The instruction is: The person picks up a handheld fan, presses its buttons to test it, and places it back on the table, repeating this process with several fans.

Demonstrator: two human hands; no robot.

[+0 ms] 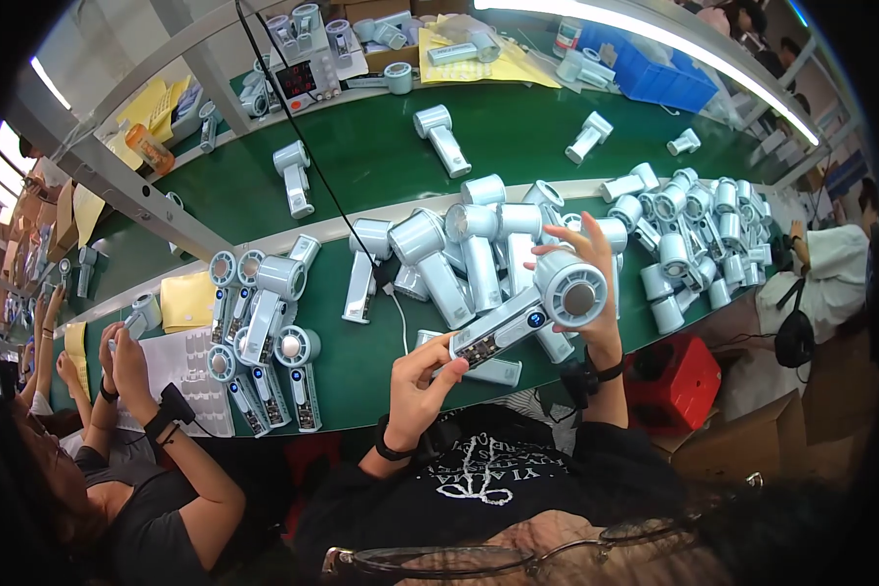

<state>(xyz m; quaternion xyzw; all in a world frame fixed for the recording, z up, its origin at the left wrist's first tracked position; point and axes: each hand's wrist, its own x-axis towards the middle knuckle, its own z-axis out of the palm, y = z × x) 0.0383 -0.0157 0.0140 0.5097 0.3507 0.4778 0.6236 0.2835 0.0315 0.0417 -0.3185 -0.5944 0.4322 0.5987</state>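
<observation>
A pale blue handheld fan [503,330] is held tilted over the table in front of me, its round head to the upper right. Small electronic parts show in the open handle, and a small blue display glows near its neck. My left hand [422,386] pinches the handle's lower end between thumb and fingers. Behind the fan head is my right hand [598,249], its fingers spread apart; the head hides its palm, so I cannot tell how firmly it touches. Beyond the held fan lies a pile of similar fans [474,239], with a black cable and white plug [388,287] beside them.
Several fans with exposed handles [264,337] are stacked to my left, near a co-worker's hands [127,371]. A larger heap of fans [698,230] lies at the right. Spaced fans sit on the green belt [361,146] beyond. A red stool [674,383] stands right, below the table.
</observation>
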